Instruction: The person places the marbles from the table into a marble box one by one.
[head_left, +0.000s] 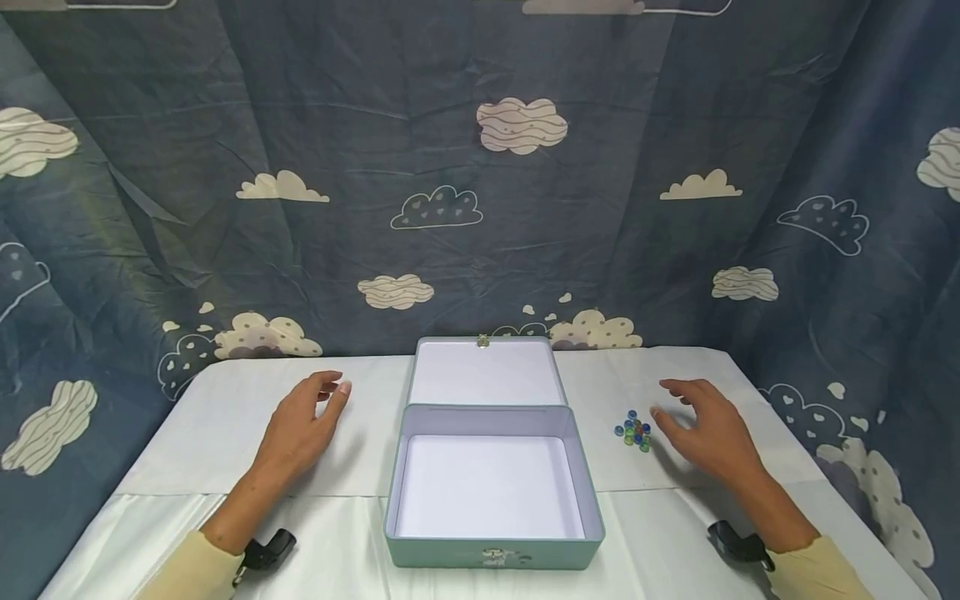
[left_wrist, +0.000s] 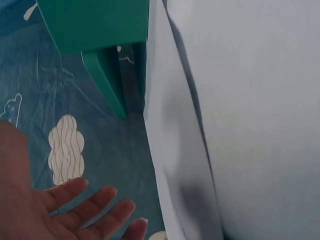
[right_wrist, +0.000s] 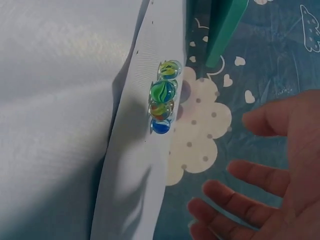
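A green tin box (head_left: 495, 552) sits on the white cloth in the middle of the head view, its hinged lid (head_left: 487, 373) tipped back and nothing inside. To its right lies a small cluster of glass marbles (head_left: 634, 431), blue, green and one reddish. The right wrist view shows the marbles (right_wrist: 162, 92) closer, with coloured swirls. My right hand (head_left: 708, 425) hovers just right of the marbles, fingers loosely bent, holding nothing. Left of the box my left hand (head_left: 303, 421) is over the cloth with relaxed fingers and holds nothing; the left wrist view shows its fingers (left_wrist: 107, 212) spread.
A white cloth (head_left: 322, 533) covers the table, with a fold line running across it. Behind and at both sides hangs a dark blue curtain (head_left: 337, 142) with cloud prints. Each wrist wears a black camera (head_left: 270, 550). A gold clasp (head_left: 483, 341) is on the lid's edge.
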